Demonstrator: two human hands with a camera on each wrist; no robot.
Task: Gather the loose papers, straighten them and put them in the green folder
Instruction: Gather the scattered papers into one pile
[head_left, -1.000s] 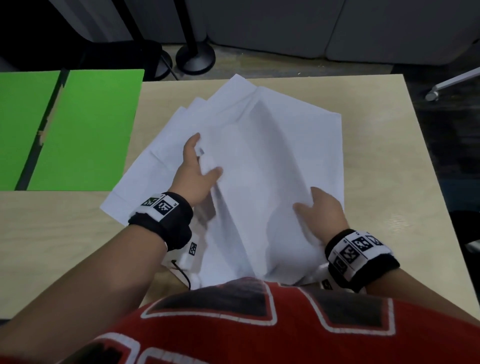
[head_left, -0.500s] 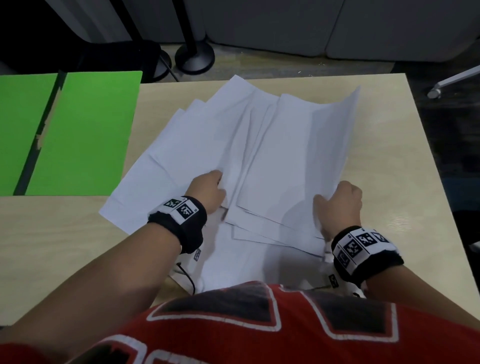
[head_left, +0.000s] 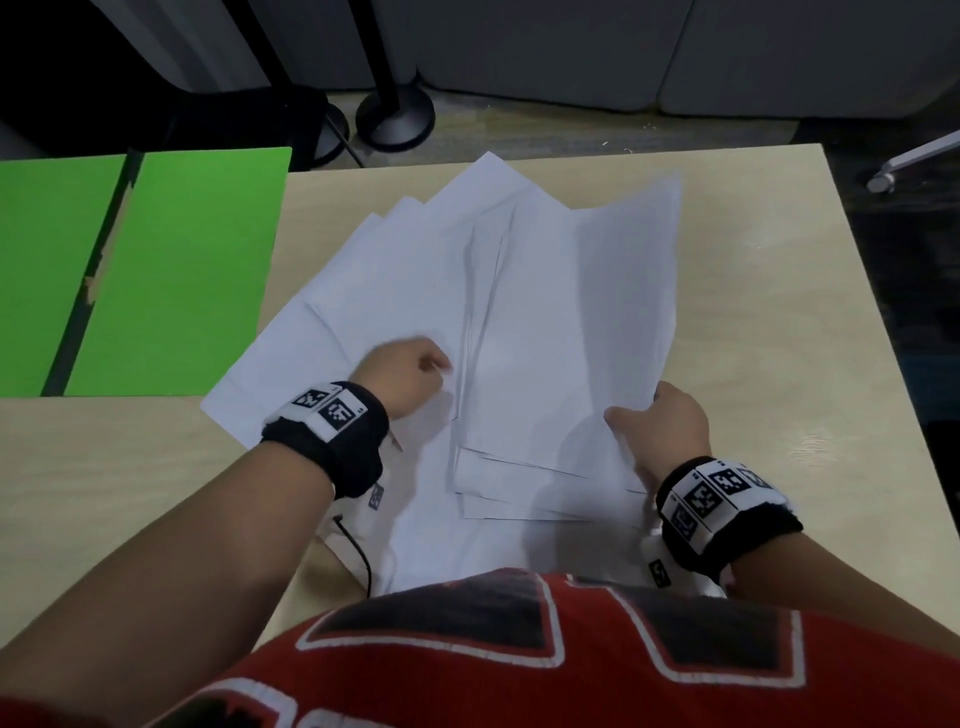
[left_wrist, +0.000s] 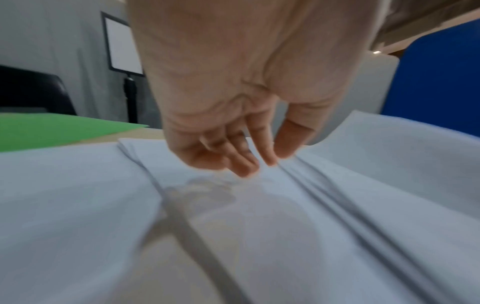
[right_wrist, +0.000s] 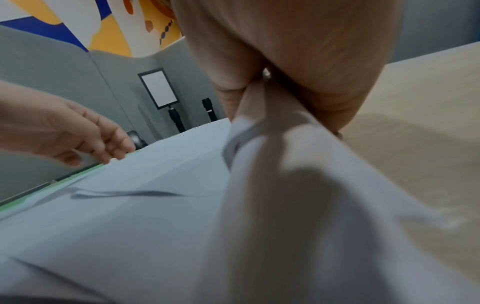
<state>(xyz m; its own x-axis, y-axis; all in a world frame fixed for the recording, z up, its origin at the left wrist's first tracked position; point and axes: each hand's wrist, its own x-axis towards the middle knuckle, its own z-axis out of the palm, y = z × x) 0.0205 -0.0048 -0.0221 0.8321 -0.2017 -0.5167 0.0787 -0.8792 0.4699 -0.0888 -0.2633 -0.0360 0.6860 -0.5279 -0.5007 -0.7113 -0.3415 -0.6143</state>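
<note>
Several white papers lie fanned over the table's middle. My right hand pinches the near right edge of a bundle of sheets, which is lifted and curved off the table. In the right wrist view thumb and fingers of that hand clamp the bundle. My left hand points down, and its fingertips touch the papers by the bundle's left edge, holding nothing. The green folder lies open and flat at the table's left, also in the left wrist view.
The light wooden table shows bare wood right of the papers and near my left forearm. Beyond its far edge stand black post bases and grey panels. A chair leg shows at the far right.
The arched sheets have settled flatter. My left hand drew back toward me to the bundle's left edge. My right hand went from lying on the sheets to pinching their right edge.
</note>
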